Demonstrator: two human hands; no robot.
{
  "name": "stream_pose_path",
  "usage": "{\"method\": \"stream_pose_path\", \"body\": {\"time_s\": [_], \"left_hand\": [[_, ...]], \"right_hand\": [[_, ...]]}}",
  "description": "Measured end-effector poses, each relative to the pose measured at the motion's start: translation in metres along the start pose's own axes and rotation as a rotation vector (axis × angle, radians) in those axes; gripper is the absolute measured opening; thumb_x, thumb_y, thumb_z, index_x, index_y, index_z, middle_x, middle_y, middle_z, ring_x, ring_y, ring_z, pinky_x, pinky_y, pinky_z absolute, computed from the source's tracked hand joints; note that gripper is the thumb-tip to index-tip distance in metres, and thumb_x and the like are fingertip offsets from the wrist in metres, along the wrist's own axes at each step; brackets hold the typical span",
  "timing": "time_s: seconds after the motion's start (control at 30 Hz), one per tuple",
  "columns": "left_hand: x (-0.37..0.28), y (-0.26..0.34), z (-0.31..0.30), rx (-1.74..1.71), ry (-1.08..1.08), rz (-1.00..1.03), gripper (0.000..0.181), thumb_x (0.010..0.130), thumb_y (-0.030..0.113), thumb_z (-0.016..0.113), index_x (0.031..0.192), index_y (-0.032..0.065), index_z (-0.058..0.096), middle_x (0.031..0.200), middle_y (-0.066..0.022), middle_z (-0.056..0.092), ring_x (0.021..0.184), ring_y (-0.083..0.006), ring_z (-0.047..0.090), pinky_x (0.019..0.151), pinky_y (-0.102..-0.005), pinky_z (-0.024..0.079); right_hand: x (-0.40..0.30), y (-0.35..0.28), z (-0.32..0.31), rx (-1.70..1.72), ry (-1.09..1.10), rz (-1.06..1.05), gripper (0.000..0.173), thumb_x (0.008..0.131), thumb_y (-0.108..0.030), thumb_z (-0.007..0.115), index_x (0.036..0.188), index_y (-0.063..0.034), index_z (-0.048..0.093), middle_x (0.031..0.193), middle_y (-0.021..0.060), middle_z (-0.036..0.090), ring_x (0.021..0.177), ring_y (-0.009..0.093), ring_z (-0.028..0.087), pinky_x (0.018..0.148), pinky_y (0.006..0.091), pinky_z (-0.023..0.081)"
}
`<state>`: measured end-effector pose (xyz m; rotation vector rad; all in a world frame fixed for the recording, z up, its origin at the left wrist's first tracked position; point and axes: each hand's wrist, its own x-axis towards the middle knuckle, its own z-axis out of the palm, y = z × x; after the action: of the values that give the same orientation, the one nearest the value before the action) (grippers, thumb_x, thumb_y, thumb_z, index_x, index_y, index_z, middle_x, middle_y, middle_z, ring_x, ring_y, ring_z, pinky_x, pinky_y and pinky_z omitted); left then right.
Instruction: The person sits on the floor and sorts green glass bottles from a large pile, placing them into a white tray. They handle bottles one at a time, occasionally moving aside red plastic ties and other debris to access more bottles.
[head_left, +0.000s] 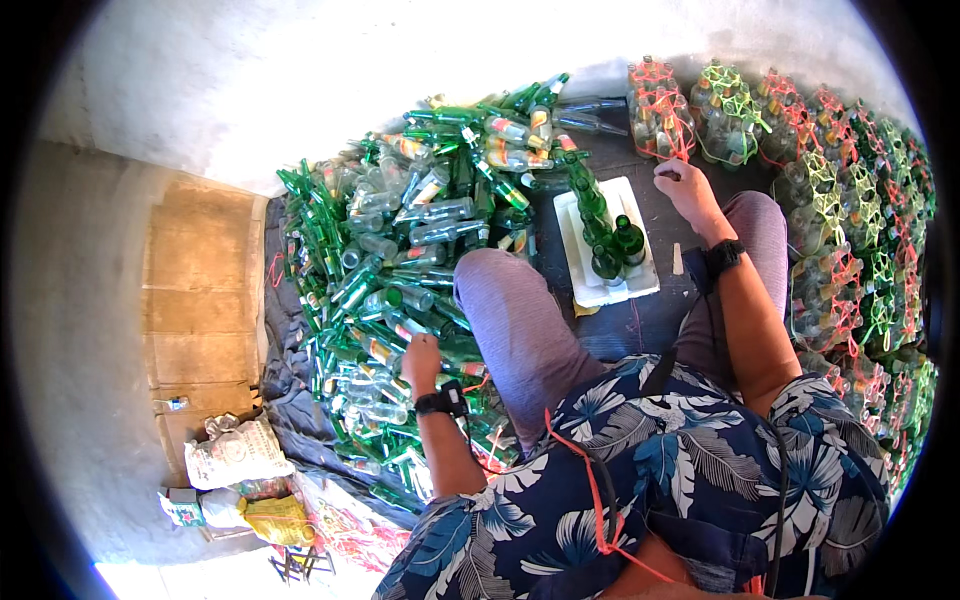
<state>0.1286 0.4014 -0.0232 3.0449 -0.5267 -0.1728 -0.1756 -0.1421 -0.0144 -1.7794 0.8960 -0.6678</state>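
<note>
My left hand (421, 358) is over the heap of loose glass bottles (442, 210), closed around or resting at the end of a bottle; its grip is too small to make out. My right hand (679, 184) is raised beyond my right knee, its fingers bent near the lower end of a clear-bottle bundle (660, 112) tied with red string. Whether it holds the string cannot be told. Between my knees, a white foam tray (645, 279) bears several green glass bottles (628, 236), standing upright in a row with one beside it.
Bundles of bottles tied with red and green string (817, 202) stand in rows at the right. A pale wall bounds the far side. Sacks (240, 454), a yellow bag (279, 519) and loose red string (352, 529) lie at the lower left. Red string hangs over my shirt.
</note>
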Motion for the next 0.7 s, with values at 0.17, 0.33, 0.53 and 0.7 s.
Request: {"method": "stream_pose_path", "body": {"time_s": [0.17,0.33,0.53,0.7], "left_hand": [[0.014,0.042,-0.112,0.034,0.225,-0.094,0.042,0.101,0.042,0.042,0.106,0.0108,0.069,0.103,-0.0245,0.073,0.095,-0.0483,0.069,0.082,-0.0597,0.053],[0.023,0.116,-0.208,-0.045,0.628,0.071,0.031,0.100,0.039,0.052,0.104,0.0169,0.072,0.092,-0.0172,0.075,0.084,-0.0415,0.071,0.071,-0.0547,0.052],[0.048,0.203,-0.217,-0.212,0.574,0.101,0.030,0.096,0.042,0.058,0.108,0.0201,0.074,0.089,-0.0157,0.075,0.084,-0.0406,0.072,0.073,-0.0518,0.055],[0.083,0.223,-0.124,-0.265,0.389,0.296,0.030,0.097,0.043,0.059,0.106,0.0182,0.073,0.091,-0.0166,0.075,0.088,-0.0416,0.072,0.076,-0.0525,0.056]], "right_hand": [[0.002,0.004,0.003,0.005,-0.016,-0.006,0.030,0.089,-0.019,0.071,0.113,-0.0005,0.073,0.099,0.0123,0.076,0.090,0.020,0.071,0.082,0.0321,0.054],[0.001,0.005,-0.002,-0.041,0.022,0.013,0.030,0.088,-0.019,0.072,0.113,-0.0015,0.073,0.100,0.0135,0.076,0.093,0.023,0.073,0.084,0.0336,0.055],[-0.001,0.015,-0.004,-0.253,0.080,-0.045,0.027,0.085,-0.020,0.071,0.108,-0.0050,0.075,0.102,0.0177,0.076,0.098,0.032,0.074,0.087,0.0391,0.056],[-0.003,0.021,0.002,-0.262,0.038,-0.047,0.027,0.086,-0.020,0.072,0.107,-0.0034,0.075,0.098,0.0171,0.076,0.094,0.031,0.074,0.086,0.0383,0.057]]}}
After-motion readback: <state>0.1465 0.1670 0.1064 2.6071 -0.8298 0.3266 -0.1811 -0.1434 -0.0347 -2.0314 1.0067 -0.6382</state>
